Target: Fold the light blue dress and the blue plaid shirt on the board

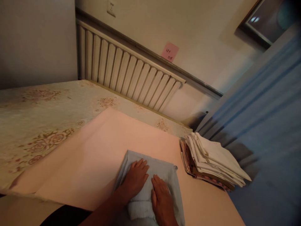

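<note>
On the pink sheet (98, 141), toward its near side: folded grey-blue cloth (157, 164), directly beneath both hands; near end cut off by frame. At the sheet's right edge: fabric stack (216, 153), lower layers hard to distinguish. Left hand (137, 177) and right hand (162, 197) flat, apart, palms hidden.

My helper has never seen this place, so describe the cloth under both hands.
Find the floral cover, then the pink sheet over it. The cloth lies on that sheet, beneath the left hand and right hand. It is blue-grey, unlike the white-topped stack to its right.
</note>
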The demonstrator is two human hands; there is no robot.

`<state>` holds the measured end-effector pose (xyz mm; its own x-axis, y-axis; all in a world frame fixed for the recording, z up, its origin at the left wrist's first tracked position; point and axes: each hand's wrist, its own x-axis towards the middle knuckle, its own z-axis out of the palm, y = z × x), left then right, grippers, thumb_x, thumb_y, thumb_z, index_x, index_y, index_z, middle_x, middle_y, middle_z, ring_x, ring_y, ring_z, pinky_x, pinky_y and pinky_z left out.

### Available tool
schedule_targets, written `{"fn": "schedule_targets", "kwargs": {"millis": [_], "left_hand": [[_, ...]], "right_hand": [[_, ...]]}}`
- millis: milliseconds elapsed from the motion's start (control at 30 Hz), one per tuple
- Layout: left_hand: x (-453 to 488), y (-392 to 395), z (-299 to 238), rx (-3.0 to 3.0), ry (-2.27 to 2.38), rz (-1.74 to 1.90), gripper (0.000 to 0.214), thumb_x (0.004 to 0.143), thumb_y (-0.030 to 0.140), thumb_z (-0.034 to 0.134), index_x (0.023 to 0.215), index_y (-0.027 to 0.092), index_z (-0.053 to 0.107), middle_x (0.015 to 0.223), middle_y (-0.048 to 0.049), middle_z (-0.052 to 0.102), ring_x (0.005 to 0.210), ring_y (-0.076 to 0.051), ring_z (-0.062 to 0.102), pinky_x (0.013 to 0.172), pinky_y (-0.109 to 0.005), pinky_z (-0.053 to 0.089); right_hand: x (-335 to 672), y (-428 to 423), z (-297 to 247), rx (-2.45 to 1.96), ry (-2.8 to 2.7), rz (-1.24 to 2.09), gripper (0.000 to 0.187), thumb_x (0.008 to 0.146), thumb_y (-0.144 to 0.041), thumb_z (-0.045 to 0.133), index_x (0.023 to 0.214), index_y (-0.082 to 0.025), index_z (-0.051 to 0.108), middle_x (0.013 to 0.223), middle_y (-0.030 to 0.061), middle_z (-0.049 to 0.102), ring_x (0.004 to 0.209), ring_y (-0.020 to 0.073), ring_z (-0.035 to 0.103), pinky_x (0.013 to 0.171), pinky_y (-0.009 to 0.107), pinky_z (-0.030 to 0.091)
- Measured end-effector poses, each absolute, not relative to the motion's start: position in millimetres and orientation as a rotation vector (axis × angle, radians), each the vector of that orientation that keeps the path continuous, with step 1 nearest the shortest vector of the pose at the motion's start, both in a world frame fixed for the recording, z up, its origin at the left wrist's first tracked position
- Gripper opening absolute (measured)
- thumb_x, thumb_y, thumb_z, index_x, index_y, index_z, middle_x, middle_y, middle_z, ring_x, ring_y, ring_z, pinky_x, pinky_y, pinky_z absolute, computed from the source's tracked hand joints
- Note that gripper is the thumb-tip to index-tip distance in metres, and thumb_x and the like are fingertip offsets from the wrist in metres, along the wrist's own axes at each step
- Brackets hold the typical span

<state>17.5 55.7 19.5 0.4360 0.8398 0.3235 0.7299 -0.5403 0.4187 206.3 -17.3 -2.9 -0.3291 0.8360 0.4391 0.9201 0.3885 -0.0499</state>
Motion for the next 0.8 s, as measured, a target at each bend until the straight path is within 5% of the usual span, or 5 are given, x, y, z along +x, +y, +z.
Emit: {"fn": "schedule_targets", "kwargs": {"millis": [800], "left_hand": [[16.8,55.5,18.0,2.478,1.371,0.767,0.036,0.093,0.025,0.04,0.125,0.024,0.056,0.139,-0.0053,0.055,0.135,-0.025,0.041,0.109,-0.047,0.032]], "right_hand": [[205.9,-17.7,-1.8,-1.532,-2.284,-0.317,0.045,0.091,-0.019,0.045,0.136,-0.021,0.051,0.139,0.0067,0.053,0.128,0.0218,0.051,0.104,0.043,0.046]]}}
